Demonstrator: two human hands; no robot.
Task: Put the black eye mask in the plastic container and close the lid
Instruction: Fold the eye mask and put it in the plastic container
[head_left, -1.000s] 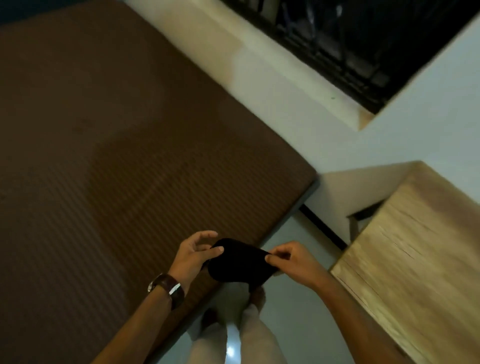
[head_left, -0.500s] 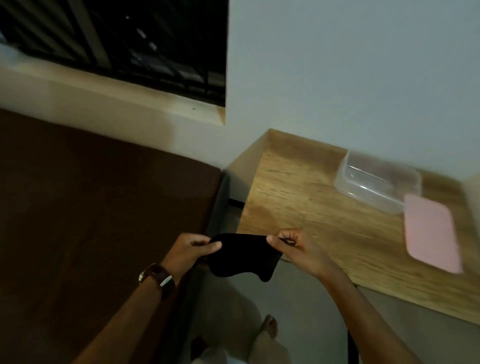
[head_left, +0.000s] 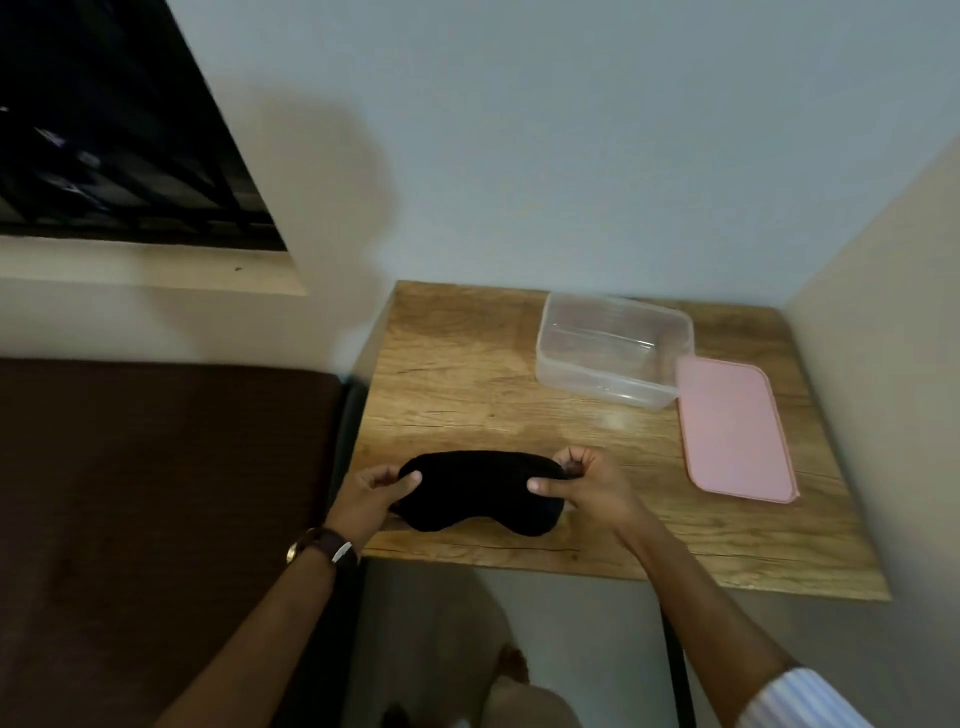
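Evidently soft and light, the black padded fabric eye mask (head_left: 480, 491) was pinched at either end by left hand (head_left: 366, 499) and right hand (head_left: 589, 483)

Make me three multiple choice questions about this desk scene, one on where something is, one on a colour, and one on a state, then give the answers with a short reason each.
1. Where does the lid lie?
A. On the container
B. Flat on the table, right of the container
C. On the bed

2. What colour is the lid?
A. Pink
B. Green
C. Black

3. How is the eye mask held?
A. By the left hand only
B. Lying untouched
C. By both hands, one at each end

Answers: 1 B, the lid rests on the wooden table beside the plastic container. 2 A, its surface is plainly pink. 3 C, the left hand and right hand pinch opposite ends.
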